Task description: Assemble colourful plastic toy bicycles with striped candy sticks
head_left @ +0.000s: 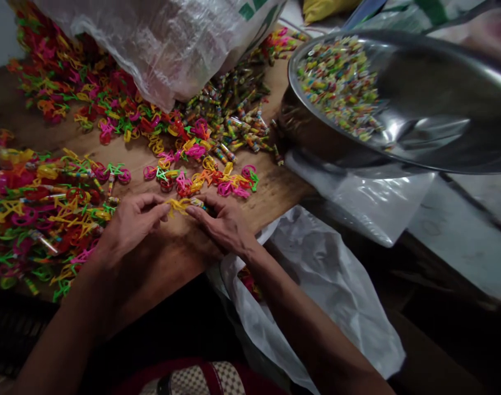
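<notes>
Wood table (168,249); left hand (130,222) pinches yellow piece (178,206), right hand (224,220) apparently tube (198,203).

I am inspecting an apparent workshop: plastic trinkets (48,214) are lying heaped beside the left hand (129,225); small pieces (341,82) are part-filling a metal basin (423,82) beyond the right hand (225,222).

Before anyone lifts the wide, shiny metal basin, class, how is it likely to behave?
The basin will probably stay stiff, being smooth-walled metal. Its polished surface may feel slippery. The small multicoloured pieces heaped toward its left side could make it tip that way.
</notes>
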The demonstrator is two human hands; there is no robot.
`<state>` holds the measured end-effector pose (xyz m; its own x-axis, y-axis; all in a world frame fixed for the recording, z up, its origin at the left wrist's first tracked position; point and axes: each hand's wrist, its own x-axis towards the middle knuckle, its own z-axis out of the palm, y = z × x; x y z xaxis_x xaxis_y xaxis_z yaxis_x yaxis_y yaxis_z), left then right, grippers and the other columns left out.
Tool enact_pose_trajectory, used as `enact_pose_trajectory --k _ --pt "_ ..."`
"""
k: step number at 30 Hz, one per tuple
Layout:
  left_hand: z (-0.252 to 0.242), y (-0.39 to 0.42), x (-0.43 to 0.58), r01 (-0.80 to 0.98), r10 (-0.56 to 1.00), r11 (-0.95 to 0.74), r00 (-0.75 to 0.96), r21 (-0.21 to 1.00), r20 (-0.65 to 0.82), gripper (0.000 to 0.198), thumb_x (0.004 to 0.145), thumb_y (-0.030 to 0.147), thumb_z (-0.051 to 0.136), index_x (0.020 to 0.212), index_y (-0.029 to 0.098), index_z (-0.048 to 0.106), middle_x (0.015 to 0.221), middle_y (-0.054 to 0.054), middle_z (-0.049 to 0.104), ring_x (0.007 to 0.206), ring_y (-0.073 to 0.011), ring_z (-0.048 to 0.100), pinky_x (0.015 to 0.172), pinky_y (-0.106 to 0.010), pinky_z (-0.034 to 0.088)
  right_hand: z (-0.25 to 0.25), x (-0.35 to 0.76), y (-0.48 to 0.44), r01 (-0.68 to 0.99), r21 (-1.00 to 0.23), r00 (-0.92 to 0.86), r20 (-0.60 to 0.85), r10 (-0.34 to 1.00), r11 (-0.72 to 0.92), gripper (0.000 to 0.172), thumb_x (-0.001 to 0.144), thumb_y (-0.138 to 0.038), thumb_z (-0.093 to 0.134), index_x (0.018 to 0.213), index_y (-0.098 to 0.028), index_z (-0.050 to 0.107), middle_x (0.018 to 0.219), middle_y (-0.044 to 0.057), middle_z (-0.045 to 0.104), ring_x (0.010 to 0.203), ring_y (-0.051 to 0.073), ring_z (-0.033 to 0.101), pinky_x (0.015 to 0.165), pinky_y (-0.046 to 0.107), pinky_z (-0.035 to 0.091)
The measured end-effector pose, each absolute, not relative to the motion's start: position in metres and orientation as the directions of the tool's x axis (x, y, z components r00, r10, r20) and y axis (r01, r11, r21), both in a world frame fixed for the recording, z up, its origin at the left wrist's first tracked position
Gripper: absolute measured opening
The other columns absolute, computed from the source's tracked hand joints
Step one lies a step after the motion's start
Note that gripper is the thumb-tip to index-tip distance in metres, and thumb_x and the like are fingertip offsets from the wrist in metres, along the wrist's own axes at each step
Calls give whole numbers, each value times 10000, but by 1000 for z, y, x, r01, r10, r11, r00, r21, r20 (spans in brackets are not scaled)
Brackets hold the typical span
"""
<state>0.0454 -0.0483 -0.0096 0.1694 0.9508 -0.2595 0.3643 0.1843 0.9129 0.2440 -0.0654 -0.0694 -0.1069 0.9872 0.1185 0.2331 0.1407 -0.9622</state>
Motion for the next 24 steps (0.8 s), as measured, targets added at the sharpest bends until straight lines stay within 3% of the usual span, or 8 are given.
enact_pose_trajectory --k 4,8,12,15,19,24 --pt "1 -42 38 349 982 166 26 922 -186 164 724 329 746 767 178 700 596 4 627 480 -98 531 453 -195 399 -73 245 -71 175 -972 20 160 987 154 267 870 -457 615 928 -216 716 820 16 673 775 178 607 723 310 464" --pt "-9 -48 52 335 945 219 161 916 -285 179 749 349 738 759 174 699 595 -2 627 472 -94 521 450 -197 404 -70 249 -83 97 -991 38 94 995 90 304 880 -506 616 941 -221 701 739 -15 596 675 141 547 608 273 415" --pt "-14 -61 78 355 916 188 274 916 -294 131 789 282 693 731 165 705 570 17 602 478 -74 499 463 -184 391 -54 259 -91 195 -978 -24 72 997 75 348 836 -535 695 740 -205 639 637 -49 472 597 101 417 561 256 338" --pt "-7 -65 94 387 935 150 243 910 -258 66 775 195 678 725 160 703 585 34 596 498 -57 498 475 -169 383 -38 274 -92 265 -963 -55 40 998 53 358 828 -497 730 680 -209 577 666 -52 464 654 99 421 611 246 363" --pt "-5 -66 108 406 929 123 273 906 -249 58 764 203 699 732 156 688 607 32 618 507 -66 521 497 -191 410 -19 298 -96 282 -958 -136 17 991 55 352 851 -452 725 659 -213 550 682 -61 449 676 91 400 658 236 394" --pt "-10 -61 110 399 922 49 334 916 -194 97 770 238 712 790 143 706 665 15 654 557 -89 562 569 -231 457 -13 331 -111 321 -947 -25 -39 999 -29 286 808 -401 770 675 -212 601 643 -51 465 637 102 435 587 251 396"
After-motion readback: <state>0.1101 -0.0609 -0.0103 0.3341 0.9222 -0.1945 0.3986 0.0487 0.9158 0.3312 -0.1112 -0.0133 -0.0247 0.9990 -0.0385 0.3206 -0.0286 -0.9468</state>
